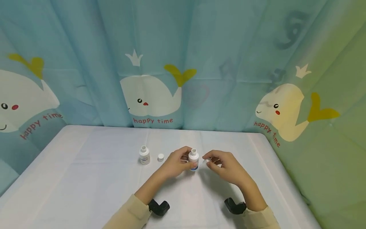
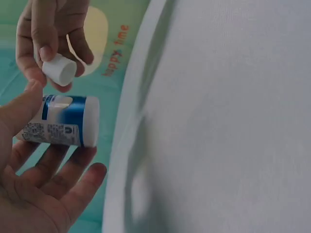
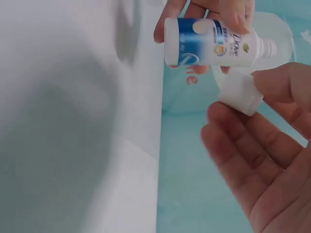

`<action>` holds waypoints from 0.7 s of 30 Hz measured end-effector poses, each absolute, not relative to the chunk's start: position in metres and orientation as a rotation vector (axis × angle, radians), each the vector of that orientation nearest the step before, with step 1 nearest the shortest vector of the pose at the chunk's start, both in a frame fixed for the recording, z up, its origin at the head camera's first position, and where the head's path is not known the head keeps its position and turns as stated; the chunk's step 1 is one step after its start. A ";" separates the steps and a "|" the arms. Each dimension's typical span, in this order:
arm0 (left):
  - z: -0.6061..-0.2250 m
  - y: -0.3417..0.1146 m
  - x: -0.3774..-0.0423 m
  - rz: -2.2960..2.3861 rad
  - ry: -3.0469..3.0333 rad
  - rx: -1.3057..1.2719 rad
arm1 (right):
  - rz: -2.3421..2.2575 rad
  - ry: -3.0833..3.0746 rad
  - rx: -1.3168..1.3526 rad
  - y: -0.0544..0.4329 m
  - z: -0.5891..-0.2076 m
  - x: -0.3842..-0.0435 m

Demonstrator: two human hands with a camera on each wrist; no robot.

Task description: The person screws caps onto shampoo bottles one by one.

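Note:
My left hand (image 1: 178,161) holds a small white bottle (image 1: 193,156) with a blue band and a Dove label, thumb on one side and fingers on the other. Its threaded neck (image 3: 268,48) is bare. In the head view the bottle stands upright. Just to its right, my right hand (image 1: 226,165) pinches a white screw cap (image 3: 241,93) between thumb and fingers. The left wrist view shows that cap (image 2: 60,69) apart from the bottle, its round end facing the camera.
A second white bottle (image 1: 144,156) stands uncapped at the left on the white table (image 1: 85,178), and another white cap (image 1: 161,157) lies beside it. Behind the table hangs a blue-green curtain (image 1: 223,105) printed with whales. Black wrist mounts (image 1: 159,208) sit at both cuffs.

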State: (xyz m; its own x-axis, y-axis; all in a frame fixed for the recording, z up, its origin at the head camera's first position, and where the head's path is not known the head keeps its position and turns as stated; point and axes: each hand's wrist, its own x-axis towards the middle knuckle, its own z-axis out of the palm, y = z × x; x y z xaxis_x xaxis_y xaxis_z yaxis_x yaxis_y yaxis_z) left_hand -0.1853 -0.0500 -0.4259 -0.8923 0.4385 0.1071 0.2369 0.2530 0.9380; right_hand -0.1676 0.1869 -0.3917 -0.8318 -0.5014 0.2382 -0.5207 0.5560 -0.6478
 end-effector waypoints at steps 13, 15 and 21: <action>-0.411 -0.081 -0.163 1.724 2.334 0.639 | 1.413 -2.383 0.991 0.155 -0.363 -0.170; -0.408 -0.084 -0.162 1.724 2.326 0.650 | 1.406 -2.353 1.024 0.150 -0.358 -0.166; -0.402 -0.089 -0.160 1.710 2.310 0.684 | 1.273 -2.361 1.080 0.144 -0.356 -0.154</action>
State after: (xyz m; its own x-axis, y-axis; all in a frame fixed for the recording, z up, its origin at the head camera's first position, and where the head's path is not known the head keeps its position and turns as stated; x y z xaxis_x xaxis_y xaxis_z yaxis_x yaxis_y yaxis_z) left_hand -0.1600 -0.0887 -0.4021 -0.8763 0.4666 0.1201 0.2509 0.2293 0.9405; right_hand -0.1536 0.1444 -0.3558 -0.6943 -0.4914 0.5258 -0.7093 0.3435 -0.6156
